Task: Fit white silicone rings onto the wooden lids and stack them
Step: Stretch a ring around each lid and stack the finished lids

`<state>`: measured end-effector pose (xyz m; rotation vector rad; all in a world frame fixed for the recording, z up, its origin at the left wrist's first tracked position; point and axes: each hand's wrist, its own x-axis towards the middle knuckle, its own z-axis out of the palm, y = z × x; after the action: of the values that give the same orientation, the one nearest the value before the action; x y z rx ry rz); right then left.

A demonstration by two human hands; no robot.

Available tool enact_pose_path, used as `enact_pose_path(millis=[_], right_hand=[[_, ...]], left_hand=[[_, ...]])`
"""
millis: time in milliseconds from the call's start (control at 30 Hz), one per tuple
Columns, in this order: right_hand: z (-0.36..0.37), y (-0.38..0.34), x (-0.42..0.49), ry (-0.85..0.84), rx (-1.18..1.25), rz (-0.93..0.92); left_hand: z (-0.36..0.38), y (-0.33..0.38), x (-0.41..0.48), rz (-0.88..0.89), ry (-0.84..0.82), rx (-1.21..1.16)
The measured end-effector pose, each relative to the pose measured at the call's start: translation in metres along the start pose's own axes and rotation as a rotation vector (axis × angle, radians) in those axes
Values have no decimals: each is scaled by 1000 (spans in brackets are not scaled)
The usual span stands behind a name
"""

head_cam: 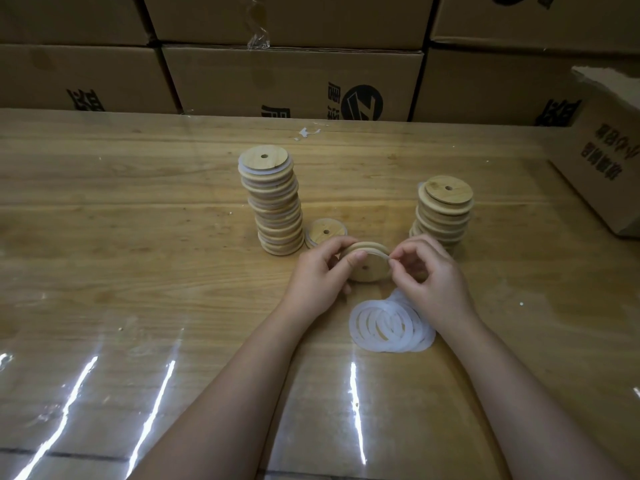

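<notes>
1. Gripping lid [367, 271] with curled left hand [318, 275], above table [138, 237] centre.
2. Pinching ring [387, 256] at lid's 3 o'clock rim with right hand [427, 277].
3. Lying at lid's 6 o'clock: ring pile [391, 329]; standing at 10: tall stack [275, 206]; at 2: short stack [443, 213].

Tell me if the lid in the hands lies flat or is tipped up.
Tipped up. The left hand and right hand hold the lid on edge, its holed face toward the camera.

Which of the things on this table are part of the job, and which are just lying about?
Job: held lid, ring pile, tall lid stack, shorter lid stack, loose lid.
Lying about: cardboard boxes, white scrap.
</notes>
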<state>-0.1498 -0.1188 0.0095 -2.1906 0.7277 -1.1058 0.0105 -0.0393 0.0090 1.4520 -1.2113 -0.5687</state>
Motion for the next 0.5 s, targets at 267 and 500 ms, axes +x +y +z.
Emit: enact_pose_path(millis=[267,500], right_hand=[[-1,-5,-1,11,-88,-20],[-1,-2,0,3,-9,60]], left_hand=[[0,-1,0,16,-12,34],[-1,-1,1,-12,-11,1]])
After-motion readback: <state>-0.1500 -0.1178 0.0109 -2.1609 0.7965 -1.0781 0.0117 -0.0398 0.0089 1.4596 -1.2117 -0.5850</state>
